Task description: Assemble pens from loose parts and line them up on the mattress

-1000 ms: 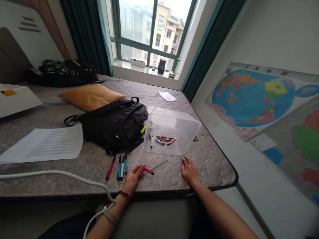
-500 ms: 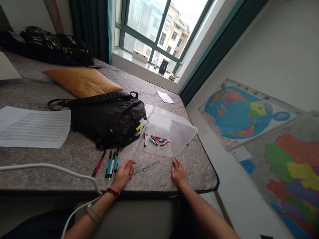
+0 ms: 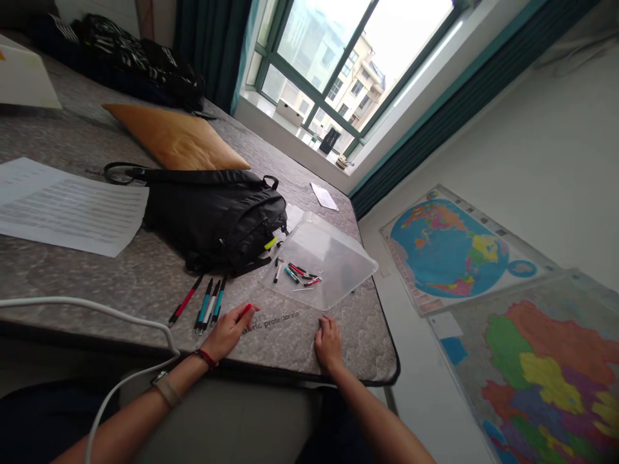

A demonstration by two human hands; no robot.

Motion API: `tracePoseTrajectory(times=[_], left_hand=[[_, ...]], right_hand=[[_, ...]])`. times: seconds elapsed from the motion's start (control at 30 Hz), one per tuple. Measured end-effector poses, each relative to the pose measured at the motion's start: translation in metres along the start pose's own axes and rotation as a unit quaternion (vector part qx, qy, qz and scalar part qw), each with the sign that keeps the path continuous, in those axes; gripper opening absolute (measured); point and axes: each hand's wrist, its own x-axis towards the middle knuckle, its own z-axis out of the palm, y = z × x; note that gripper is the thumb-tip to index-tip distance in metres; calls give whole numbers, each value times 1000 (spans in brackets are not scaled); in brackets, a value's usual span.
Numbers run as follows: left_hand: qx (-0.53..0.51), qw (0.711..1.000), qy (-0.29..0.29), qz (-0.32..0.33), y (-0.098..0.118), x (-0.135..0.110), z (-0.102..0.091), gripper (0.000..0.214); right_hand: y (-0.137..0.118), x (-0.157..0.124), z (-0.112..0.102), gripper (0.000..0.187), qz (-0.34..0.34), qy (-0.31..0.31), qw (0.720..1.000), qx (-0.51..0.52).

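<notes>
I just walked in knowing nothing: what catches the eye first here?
A black backpack lies in the middle, beside a clear tray holding loose pens. Nearer, the left hand has a red pen at its fingertips, next to a row of pens; bright world maps fill the right.

Low in the frame's centre, the left hand (image 3: 226, 332) grips a red pen (image 3: 245, 312) beside four lined-up pens (image 3: 209, 304); the right hand (image 3: 329, 340) lies flat below the clear tray (image 3: 341, 258)

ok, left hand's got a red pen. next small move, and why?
Probably set the red pen down beside the row of pens: the left hand holds it just right of that row; the right hand lies flat, empty.
</notes>
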Motion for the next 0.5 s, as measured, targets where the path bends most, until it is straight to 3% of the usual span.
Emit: tracePoseTrajectory(times=[0.13, 0.27, 0.5], left_hand=[[-14, 1000, 12, -18, 3, 2, 3, 48], [-48, 998, 8, -25, 13, 1, 6, 46], [-3, 996, -77, 55, 42, -9, -5, 34]], right_hand=[[-23, 35, -23, 17, -53, -70, 993, 73], [-46, 93, -36, 15, -31, -169, 982, 75], [-66, 174, -23, 7, -21, -243, 969, 33]])
